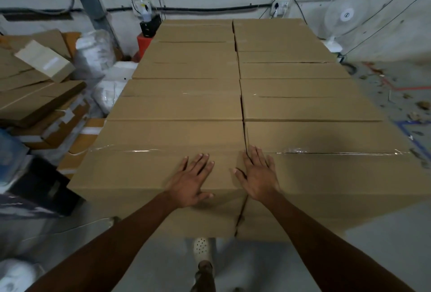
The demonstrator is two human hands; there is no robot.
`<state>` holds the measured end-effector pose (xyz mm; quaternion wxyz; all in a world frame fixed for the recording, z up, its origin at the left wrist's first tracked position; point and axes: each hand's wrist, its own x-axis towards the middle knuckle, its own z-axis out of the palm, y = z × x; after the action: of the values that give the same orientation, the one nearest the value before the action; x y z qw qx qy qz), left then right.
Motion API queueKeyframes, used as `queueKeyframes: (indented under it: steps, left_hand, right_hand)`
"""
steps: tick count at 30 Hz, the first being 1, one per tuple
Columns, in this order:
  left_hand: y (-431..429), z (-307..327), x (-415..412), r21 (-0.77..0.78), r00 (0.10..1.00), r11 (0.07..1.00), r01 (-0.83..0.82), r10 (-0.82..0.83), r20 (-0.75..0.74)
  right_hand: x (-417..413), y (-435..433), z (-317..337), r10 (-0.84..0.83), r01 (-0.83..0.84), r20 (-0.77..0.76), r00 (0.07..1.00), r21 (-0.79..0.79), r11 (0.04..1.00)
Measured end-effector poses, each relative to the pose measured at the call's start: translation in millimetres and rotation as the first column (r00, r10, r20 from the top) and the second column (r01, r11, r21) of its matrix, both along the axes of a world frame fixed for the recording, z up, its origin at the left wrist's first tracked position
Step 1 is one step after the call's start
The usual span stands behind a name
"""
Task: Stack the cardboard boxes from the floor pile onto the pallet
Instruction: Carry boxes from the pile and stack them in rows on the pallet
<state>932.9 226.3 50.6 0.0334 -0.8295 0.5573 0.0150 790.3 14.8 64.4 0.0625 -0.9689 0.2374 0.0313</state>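
**palletguy:** what are your hands doing, holding anything?

**me:** nope, nothing gripped. Nearest to me is my white clog (201,248) on the floor. Just past it, both palms lie flat on the top layer with fingers spread. My left hand (191,180) rests on the near-left box (140,175). My right hand (257,175) rests on the near-right box (338,175), right at the seam between the two.

**palletguy:** and the rest?

**me:** the stacked boxes (186,58) run away from me in two columns, long sides lying left to right. The pallet is hidden underneath. The floor pile (35,96) sits off the stack's left edge, so my left hand is the nearer one. I reckon the next box means turning left and grabbing it by its short ends.
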Motion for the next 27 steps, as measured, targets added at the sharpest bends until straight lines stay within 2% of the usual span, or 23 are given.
queueKeyframes:
  steps: [6,14,21,27]
  left_hand:
    - [0.3,0.1,-0.3,0.025,1.000,0.999,-0.019,0.020,-0.011]
    - [0.3,5.5,-0.6,0.000,0.995,0.999,-0.032,0.032,-0.090]
    - [9.0,18.4,16.6,-0.139,0.961,0.983,-0.120,0.080,-0.264]
    - [48.2,36.2,86.4,-0.268,0.926,0.924,-0.273,0.178,-0.332]
  right_hand:
    - [-0.3,2.1,1.0,0.010,-0.010,0.020,1.000,-0.002,1.000]
    - [1.5,4.8,7.0,-0.024,0.026,-0.031,0.999,0.064,0.998]
    - [20.1,25.9,22.1,-0.099,0.106,-0.072,0.993,0.109,0.988]
    - [80.3,71.8,42.5,-0.087,0.089,-0.020,0.996,0.136,0.987]
